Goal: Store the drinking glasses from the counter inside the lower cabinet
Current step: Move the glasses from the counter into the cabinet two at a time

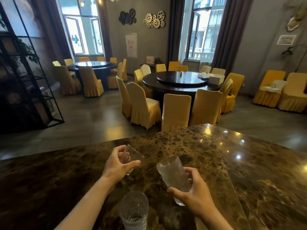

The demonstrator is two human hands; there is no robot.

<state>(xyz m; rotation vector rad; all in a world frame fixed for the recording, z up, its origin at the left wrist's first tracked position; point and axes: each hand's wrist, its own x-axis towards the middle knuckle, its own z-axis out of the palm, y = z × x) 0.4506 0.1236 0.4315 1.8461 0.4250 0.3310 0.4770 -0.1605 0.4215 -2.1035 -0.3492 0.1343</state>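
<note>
- Three drinking glasses show in the head view, all over the dark marble worktop (191,146): one in each hand and one standing free.
- Left hand (117,165) has its fingers (132,163) wrapped around a short glass (132,156), thumb across the near side; the glass is tilted, mouth leaning away and to the right.
- Right hand (194,191) has its fingers clamped on the lower half of a tall glass (172,176); its long axis slants, mouth up and to the left, base down toward the wrist.
- Third glass (133,211) stands upright at the near edge of the worktop, between the two forearms and closer to the body than either hand; it is touched by nothing.
- Both hands look full, so the free glass probably waits; it sits just beside the left forearm and somewhat nearer that side.
- Lower cabinet is not in view, presumably below the worktop on the person's side, so the carried glasses need to travel down and back.
</note>
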